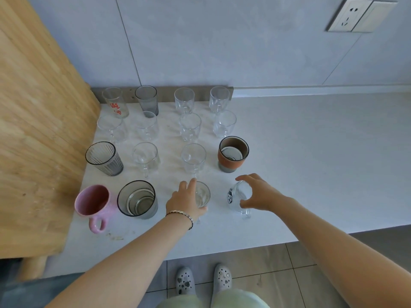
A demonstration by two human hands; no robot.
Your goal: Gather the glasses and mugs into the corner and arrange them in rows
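Glasses and mugs stand in rows in the corner of a white counter [311, 163]. The front row holds a pink mug [93, 203], a smoky grey tumbler [136, 200], a small clear glass [203, 194] and a clear handled mug with a dark print [236, 196]. My left hand [183, 202] wraps the left side of the small clear glass. Over the printed mug curls my right hand [260, 194], thumb and fingers on its right side. Behind stand a brown-banded cup [232, 153], a ribbed grey glass [103, 158], a red-lettered glass [115, 103] and several clear mugs.
A large wooden board [33, 130] leans along the left side of the rows. The tiled wall runs behind, with a socket plate [360, 15] at the upper right. The counter's front edge [222, 250] lies just below my forearms, with the floor beyond it.
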